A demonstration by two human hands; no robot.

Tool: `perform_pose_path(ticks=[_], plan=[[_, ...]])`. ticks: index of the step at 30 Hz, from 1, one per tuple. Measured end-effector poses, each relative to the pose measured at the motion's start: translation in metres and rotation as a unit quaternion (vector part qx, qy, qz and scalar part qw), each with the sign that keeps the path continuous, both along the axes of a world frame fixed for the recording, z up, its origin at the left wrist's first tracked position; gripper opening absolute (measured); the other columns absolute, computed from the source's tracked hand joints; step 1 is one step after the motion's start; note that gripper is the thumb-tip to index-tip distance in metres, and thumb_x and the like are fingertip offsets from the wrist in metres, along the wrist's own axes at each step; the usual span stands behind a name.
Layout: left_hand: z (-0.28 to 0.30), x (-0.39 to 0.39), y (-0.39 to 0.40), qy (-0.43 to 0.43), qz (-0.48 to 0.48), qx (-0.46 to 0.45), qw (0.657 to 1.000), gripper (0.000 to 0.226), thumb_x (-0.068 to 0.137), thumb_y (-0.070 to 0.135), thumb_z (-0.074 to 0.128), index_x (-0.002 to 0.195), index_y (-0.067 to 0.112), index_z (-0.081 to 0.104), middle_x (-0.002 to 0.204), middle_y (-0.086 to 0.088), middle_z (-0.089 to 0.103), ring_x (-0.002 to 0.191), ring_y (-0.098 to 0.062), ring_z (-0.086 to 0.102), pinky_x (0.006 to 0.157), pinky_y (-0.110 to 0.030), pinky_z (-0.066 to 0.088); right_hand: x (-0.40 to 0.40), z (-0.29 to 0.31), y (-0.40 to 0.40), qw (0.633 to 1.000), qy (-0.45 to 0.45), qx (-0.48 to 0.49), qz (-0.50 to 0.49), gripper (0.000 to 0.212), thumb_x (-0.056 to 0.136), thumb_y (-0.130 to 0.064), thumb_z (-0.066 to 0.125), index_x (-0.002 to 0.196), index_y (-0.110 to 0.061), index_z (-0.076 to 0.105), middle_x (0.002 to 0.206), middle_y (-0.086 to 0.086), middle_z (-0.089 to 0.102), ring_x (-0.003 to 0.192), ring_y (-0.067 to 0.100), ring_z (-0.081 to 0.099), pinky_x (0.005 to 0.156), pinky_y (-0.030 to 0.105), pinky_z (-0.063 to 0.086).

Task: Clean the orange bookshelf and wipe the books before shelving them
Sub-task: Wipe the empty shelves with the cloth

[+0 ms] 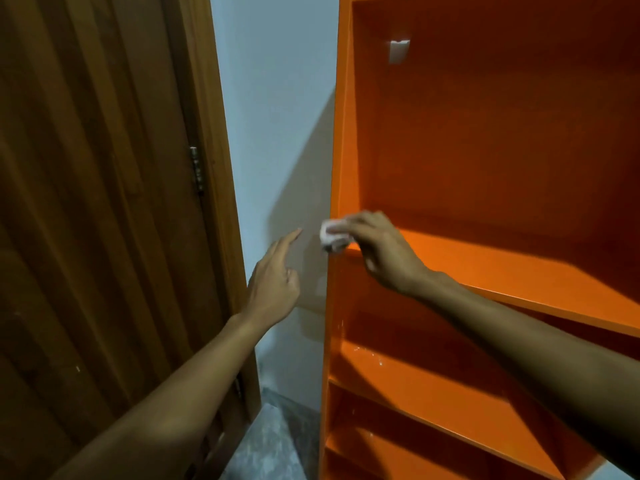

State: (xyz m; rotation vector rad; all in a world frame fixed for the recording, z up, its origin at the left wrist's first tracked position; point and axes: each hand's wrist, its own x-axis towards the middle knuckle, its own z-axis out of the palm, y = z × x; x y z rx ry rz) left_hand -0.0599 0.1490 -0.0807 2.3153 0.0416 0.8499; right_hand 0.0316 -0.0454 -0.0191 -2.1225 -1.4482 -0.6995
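Observation:
The orange bookshelf (485, 133) fills the right of the view, its compartments holding no books. My right hand (381, 251) grips a small crumpled white cloth (330, 235) and presses it against the front left corner of a shelf board, where it meets the left side panel. My left hand (275, 277) hovers in the gap left of the bookshelf, fingers stretched toward the wall and holding nothing. No books are in view.
A brown wooden door (97, 202) with a metal hinge (196, 169) stands at the left. A pale blue wall (277, 98) shows between door and shelf. Grey speckled floor (273, 438) lies below. A small white bracket (398, 50) sits on the shelf's back panel.

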Motion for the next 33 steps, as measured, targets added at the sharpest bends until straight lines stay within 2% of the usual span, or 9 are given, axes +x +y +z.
perform_pose_path(ticks=[2,4,7,9,16,21,23,28,33], plan=[[-0.012,-0.005,0.005,0.015,0.011,-0.017,1.0,0.064,0.095,-0.002,0.047,0.152,0.021,0.032,0.157,0.002,0.036,0.128,0.007,0.032,0.083,0.015,0.019,0.004,0.017,0.018,0.993,-0.052,0.082,-0.067,0.062,0.08,0.016,0.047,0.133,-0.013,0.061,0.136,0.012,0.058,0.116,0.036,0.051,0.092,0.042,0.041],[-0.024,-0.01,0.006,0.036,0.021,-0.028,0.999,0.064,0.097,0.0,0.047,0.154,0.023,0.029,0.159,0.004,0.033,0.14,-0.002,0.031,0.093,0.01,0.013,0.007,0.02,0.037,0.987,-0.086,0.077,-0.113,0.067,0.082,0.016,0.048,0.141,-0.017,0.053,0.151,0.011,0.045,0.136,0.04,0.037,0.102,0.051,0.039],[-0.04,-0.015,0.002,0.061,0.02,-0.05,0.997,0.065,0.098,0.003,0.047,0.155,0.025,0.026,0.16,0.005,0.03,0.145,-0.011,0.03,0.106,-0.009,0.014,0.007,-0.008,0.05,0.981,-0.13,-0.021,-0.14,0.07,0.08,0.02,0.043,0.142,-0.013,0.052,0.157,0.014,0.036,0.147,0.048,0.017,0.112,0.062,0.024],[-0.05,-0.017,-0.003,0.072,0.012,-0.065,0.995,0.065,0.098,0.003,0.047,0.155,0.026,0.025,0.16,0.005,0.03,0.145,-0.012,0.03,0.107,-0.013,0.016,0.008,-0.039,0.044,0.968,-0.178,-0.077,-0.158,0.07,0.082,0.012,0.029,0.143,-0.012,0.05,0.157,0.016,0.035,0.145,0.052,0.016,0.114,0.061,0.014],[-0.079,-0.017,-0.019,0.11,-0.01,-0.083,0.99,0.067,0.096,0.003,0.048,0.155,0.025,0.025,0.16,0.004,0.031,0.145,-0.014,0.032,0.108,-0.019,0.023,0.02,-0.081,0.008,0.891,-0.332,-0.254,-0.179,0.055,0.094,-0.016,0.029,0.146,-0.025,0.046,0.16,0.004,0.03,0.149,0.033,0.018,0.119,0.057,0.008],[-0.096,-0.018,-0.041,0.143,-0.044,-0.072,0.986,0.065,0.096,0.006,0.048,0.155,0.024,0.027,0.157,0.003,0.034,0.136,-0.013,0.043,0.105,-0.021,0.033,0.022,-0.071,-0.025,0.872,-0.348,-0.308,-0.155,0.047,0.093,-0.02,0.038,0.133,-0.023,0.063,0.153,0.003,0.044,0.142,0.036,0.038,0.117,0.054,0.018],[-0.102,-0.017,-0.05,0.144,-0.069,-0.066,0.985,0.063,0.096,0.008,0.047,0.154,0.026,0.028,0.156,0.004,0.035,0.136,-0.015,0.044,0.11,-0.03,0.039,0.021,-0.069,-0.046,0.866,-0.348,-0.324,-0.155,0.046,0.091,-0.02,0.039,0.129,-0.02,0.065,0.152,0.003,0.046,0.142,0.036,0.038,0.117,0.053,0.017],[-0.119,-0.005,-0.086,0.174,-0.116,-0.038,0.977,0.062,0.097,0.008,0.044,0.155,0.023,0.027,0.162,0.002,0.026,0.144,-0.015,0.032,0.115,-0.028,0.031,0.017,-0.071,-0.114,0.857,-0.346,-0.347,-0.159,0.048,0.09,-0.015,0.036,0.127,-0.014,0.066,0.147,0.003,0.052,0.146,0.032,0.027,0.121,0.051,0.007],[-0.144,0.014,-0.15,0.226,-0.171,-0.006,0.959,0.064,0.096,0.009,0.042,0.155,0.026,0.024,0.163,0.002,0.023,0.152,-0.016,0.017,0.12,-0.044,0.025,0.005,-0.07,-0.2,0.867,-0.338,-0.325,-0.168,0.05,0.088,-0.01,0.037,0.132,-0.013,0.061,0.145,0.003,0.054,0.15,0.029,0.014,0.123,0.048,0.002]])
